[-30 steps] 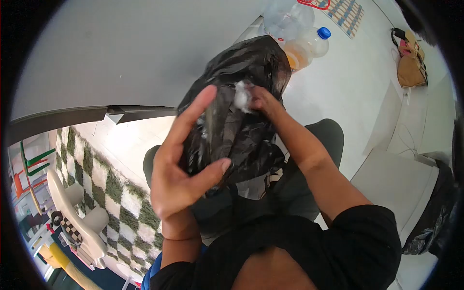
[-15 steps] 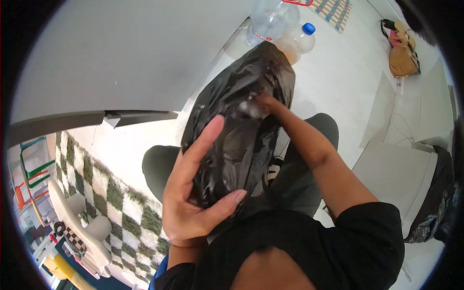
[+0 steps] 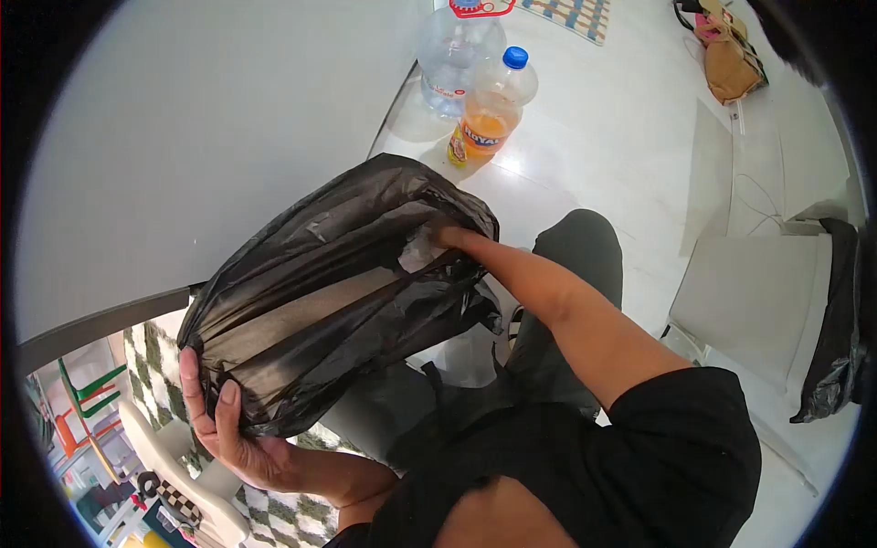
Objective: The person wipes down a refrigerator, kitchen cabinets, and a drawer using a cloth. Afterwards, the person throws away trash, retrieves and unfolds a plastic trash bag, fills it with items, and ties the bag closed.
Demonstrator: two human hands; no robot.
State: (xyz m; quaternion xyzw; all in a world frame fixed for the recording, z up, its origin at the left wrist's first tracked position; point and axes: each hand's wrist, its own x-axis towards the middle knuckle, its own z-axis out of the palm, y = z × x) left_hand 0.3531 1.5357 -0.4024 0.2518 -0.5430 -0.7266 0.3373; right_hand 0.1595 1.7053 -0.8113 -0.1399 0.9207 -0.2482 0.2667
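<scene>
A black plastic bag (image 3: 365, 310) is spread wide over my lap, its mouth stretched toward the left. My left hand (image 3: 233, 434) grips the bag's lower left edge, with thumb and fingers bent on the film. My right hand (image 3: 449, 239) is at the bag's right part, its fingers around a crumpled whitish translucent bit of plastic (image 3: 418, 250); the fingertips are partly hidden. Beyond the bag stand an orange drink bottle with a blue cap (image 3: 491, 114) and a larger clear bottle (image 3: 448, 59).
A grey panel (image 3: 219, 137) rises at the upper left. A checkered rug (image 3: 164, 365) lies at lower left, beside a cream table (image 3: 164, 447). At right are a white cabinet (image 3: 744, 310) and another black bag (image 3: 831, 365); a brown bag (image 3: 731, 68) sits farther back.
My left hand has moved down and left and closed on the bag's edge, which is now stretched out wide. My right hand has shifted left and slightly down. The bottles show more fully.
</scene>
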